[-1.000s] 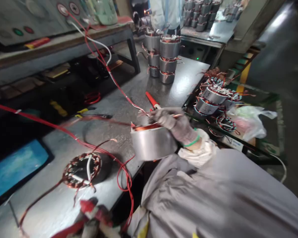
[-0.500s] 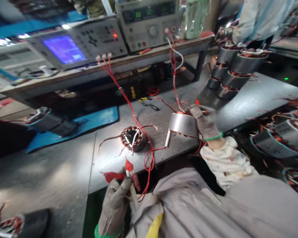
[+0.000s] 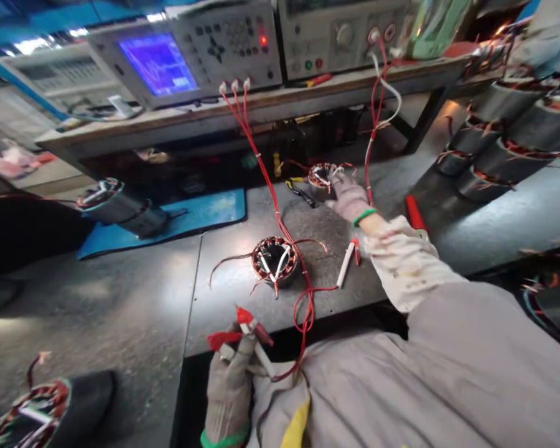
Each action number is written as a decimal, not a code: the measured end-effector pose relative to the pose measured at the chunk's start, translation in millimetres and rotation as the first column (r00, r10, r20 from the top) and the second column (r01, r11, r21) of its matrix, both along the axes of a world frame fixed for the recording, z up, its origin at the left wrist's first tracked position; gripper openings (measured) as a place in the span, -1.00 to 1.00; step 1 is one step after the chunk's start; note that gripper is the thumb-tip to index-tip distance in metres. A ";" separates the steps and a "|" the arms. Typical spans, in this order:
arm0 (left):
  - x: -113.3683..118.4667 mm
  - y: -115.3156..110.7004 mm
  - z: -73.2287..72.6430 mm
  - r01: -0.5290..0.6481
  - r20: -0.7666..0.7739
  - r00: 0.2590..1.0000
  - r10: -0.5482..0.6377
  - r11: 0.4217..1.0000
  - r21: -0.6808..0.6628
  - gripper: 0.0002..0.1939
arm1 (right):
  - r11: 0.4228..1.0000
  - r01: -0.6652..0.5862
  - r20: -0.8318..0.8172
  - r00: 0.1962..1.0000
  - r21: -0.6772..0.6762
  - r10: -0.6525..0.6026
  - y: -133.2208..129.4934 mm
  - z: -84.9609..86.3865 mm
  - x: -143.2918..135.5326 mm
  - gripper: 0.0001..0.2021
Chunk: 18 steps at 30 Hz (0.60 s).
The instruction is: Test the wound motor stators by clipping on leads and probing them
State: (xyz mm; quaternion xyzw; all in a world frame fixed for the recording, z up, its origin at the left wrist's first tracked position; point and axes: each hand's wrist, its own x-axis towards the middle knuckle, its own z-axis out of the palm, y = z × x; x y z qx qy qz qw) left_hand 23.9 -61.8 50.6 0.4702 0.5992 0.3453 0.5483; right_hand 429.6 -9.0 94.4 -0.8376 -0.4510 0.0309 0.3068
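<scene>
The grey metal surface [image 3: 154, 314] has a seam running across it. Left of the seam, a blue mat [image 3: 214, 210] reaches across it and carries a dark cylinder [image 3: 142, 214] topped with wiring. A wired cylinder [image 3: 70, 404] lies in the near left corner. Right of the seam stands a copper-wound coil [image 3: 274, 258], red cables [image 3: 304, 267] running beside it. Farther back, yellow-handled pliers [image 3: 303, 193] lie near a second coil [image 3: 323, 177]. A white-and-red clip [image 3: 346, 264] lies toward the front, a red handle [image 3: 415, 213] farther right, near stacked metal cylinders [image 3: 499, 158].
</scene>
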 end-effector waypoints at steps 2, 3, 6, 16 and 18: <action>2.6 5.1 -3.9 -0.029 -0.026 0.999 0.030 0.999 0.013 -0.50 | 0.991 0.079 -0.032 0.996 -0.111 -0.083 -31.1 -18.6 -17.6 -0.46; 3.6 6.7 -5.1 -0.044 -0.030 0.999 0.045 0.999 0.024 -0.50 | 0.980 0.121 -0.055 0.990 -0.160 -0.132 -46.8 -29.5 -27.5 -0.44; 8.5 8.7 -3.7 -0.056 -0.021 0.998 0.057 0.998 0.016 -0.47 | 0.950 0.224 -0.175 0.949 -0.217 -0.264 -78.0 -59.6 -51.1 -0.36; 12.9 -7.0 21.8 0.298 0.317 0.909 -0.271 0.954 -0.040 -0.54 | 0.899 -0.134 -0.685 0.604 0.417 0.408 -126.3 -30.0 -138.8 -0.75; 13.3 -11.4 15.8 0.326 0.368 0.887 -0.279 0.943 -0.070 -0.51 | 0.754 -0.315 -0.556 0.526 0.576 0.644 -129.7 -28.7 -175.3 -0.65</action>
